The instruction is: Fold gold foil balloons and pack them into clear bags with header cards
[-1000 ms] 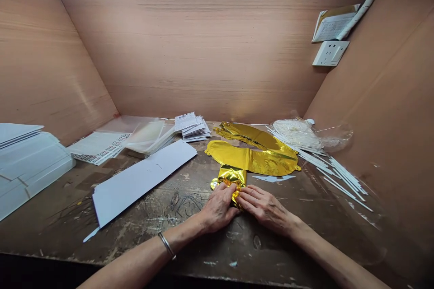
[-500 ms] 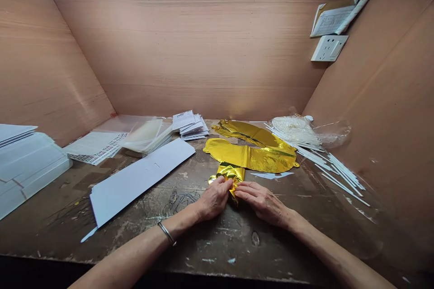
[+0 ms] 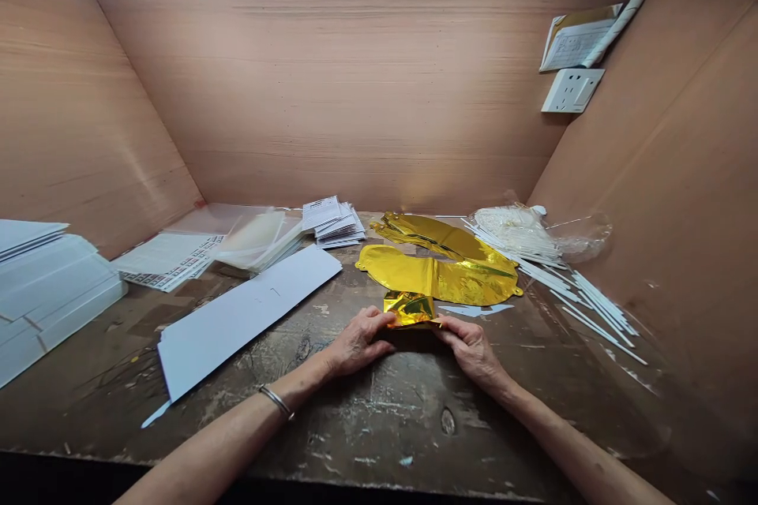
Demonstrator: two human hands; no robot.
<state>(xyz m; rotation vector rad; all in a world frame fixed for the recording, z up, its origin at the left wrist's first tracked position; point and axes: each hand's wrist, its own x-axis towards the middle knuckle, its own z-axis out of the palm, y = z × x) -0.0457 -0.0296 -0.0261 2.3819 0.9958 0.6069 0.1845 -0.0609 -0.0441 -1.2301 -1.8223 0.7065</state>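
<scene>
A small folded gold foil balloon [image 3: 408, 308] is held between my two hands, just above the worn brown table. At its left edge, my left hand [image 3: 358, 341] has its fingers on the foil, with the thumb lower down. My right hand [image 3: 472, 346] pinches the right corner between thumb and fingers. Directly behind lies a flat, curved gold foil balloon [image 3: 438, 272]. Farther back there are more gold foil balloons [image 3: 426, 230] in a flat pile. White paper scraps [image 3: 474, 309] lie beyond my right hand.
Long white card sheets [image 3: 249, 319] lie left of my hands, with clear plastic sleeves [image 3: 260, 241] and printed slips [image 3: 335, 221] behind. White straws [image 3: 598, 304] spread on the right beside a plastic bag [image 3: 515, 229]. White boxes [image 3: 53, 292] stand far left. Wooden panels [image 3: 343, 95] enclose the table.
My hands have moved apart from the middle of the foil to its two sides. The crumpled foil piece is now a shorter, flatter folded bundle. The view has tilted slightly up.
</scene>
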